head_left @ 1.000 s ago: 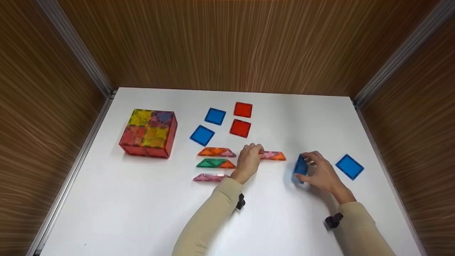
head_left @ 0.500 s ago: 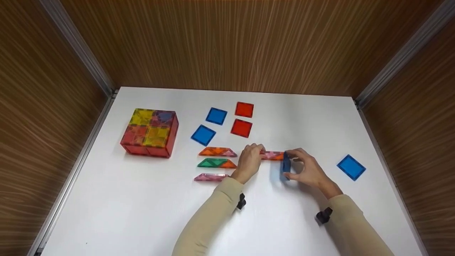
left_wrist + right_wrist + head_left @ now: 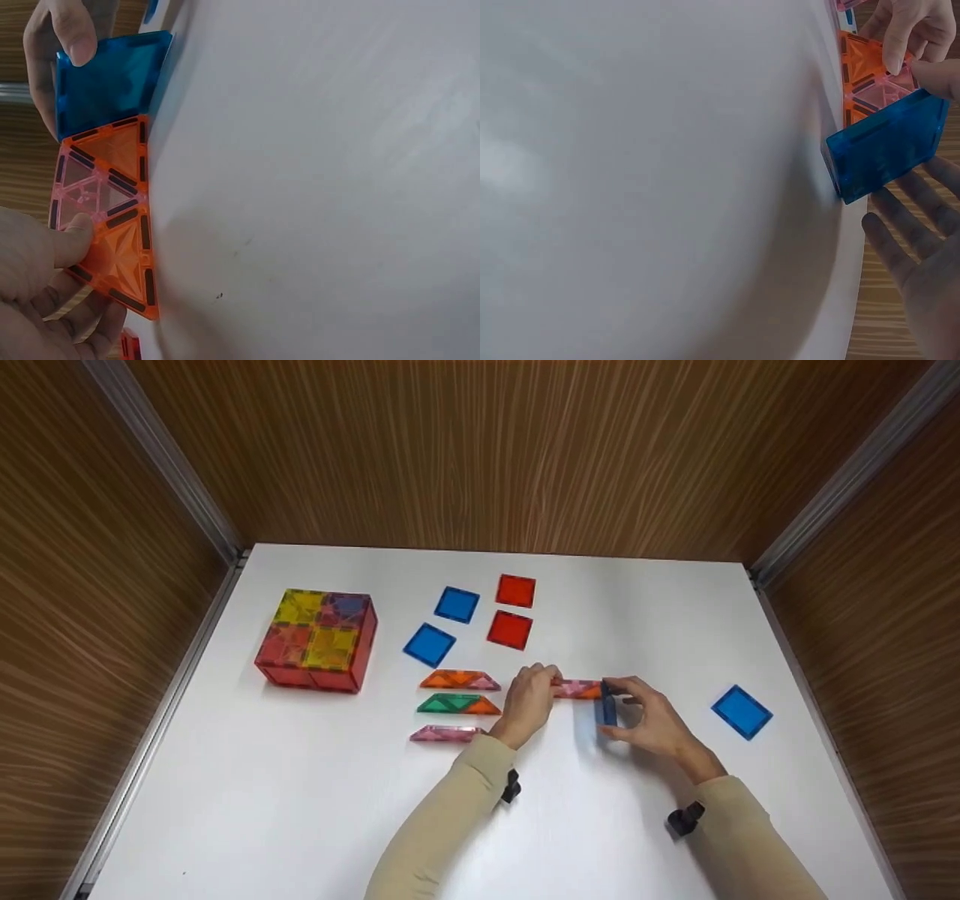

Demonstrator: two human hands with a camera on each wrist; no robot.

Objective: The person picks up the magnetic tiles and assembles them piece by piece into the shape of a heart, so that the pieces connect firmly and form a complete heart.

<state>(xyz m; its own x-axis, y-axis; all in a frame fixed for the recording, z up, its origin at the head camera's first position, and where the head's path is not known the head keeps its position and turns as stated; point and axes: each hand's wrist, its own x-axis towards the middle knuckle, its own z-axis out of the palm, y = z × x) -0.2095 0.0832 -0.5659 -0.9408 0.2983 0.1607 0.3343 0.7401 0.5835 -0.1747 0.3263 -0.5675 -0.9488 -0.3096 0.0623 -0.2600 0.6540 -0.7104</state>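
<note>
My left hand pinches a trapezoid strip of orange and pink triangular magnetic tiles, which stands on edge on the white table. In the left wrist view the thumb presses on the strip near one end, with the other fingers behind it. At the strip's right end my right hand holds a blue square magnetic tile between thumb and fingers. That blue tile stands upright at an angle to the strip, its edge against the strip's slanted end. In the right wrist view the blue tile covers part of the strip.
Left of my left hand stand an orange-pink strip, a green-orange strip and a pink strip. Behind lie blue squares and red squares. A multicoloured tile box sits left; another blue square lies right.
My right hand has moved left with the blue tile, from apart to against the strip's right end, and has turned the tile slightly. My left hand has kept its hold on the strip.
</note>
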